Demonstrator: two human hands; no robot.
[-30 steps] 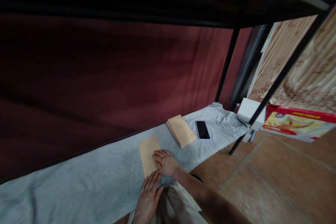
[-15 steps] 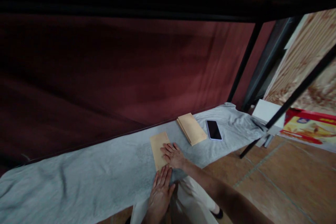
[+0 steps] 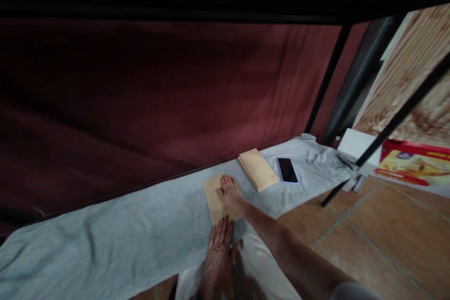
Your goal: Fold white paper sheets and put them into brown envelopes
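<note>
Both hands flat on one tan envelope, lower centre of frame.

We see the right hand spread wide, palm down on the envelope, which lies on the grey cloth. Left hand also open, fingertips touching the envelope's near edge. Nothing gripped. Up and right: a stack of envelopes, then a phone just beside it.

Both hands are lying flat, palms down, fingers stretched out. The right hand is sitting further out, its bare forearm running back toward 4 o'clock. The left hand is resting closer in, fingers together pointing toward 12 o'clock, fingertips just short of the right wrist.
</note>
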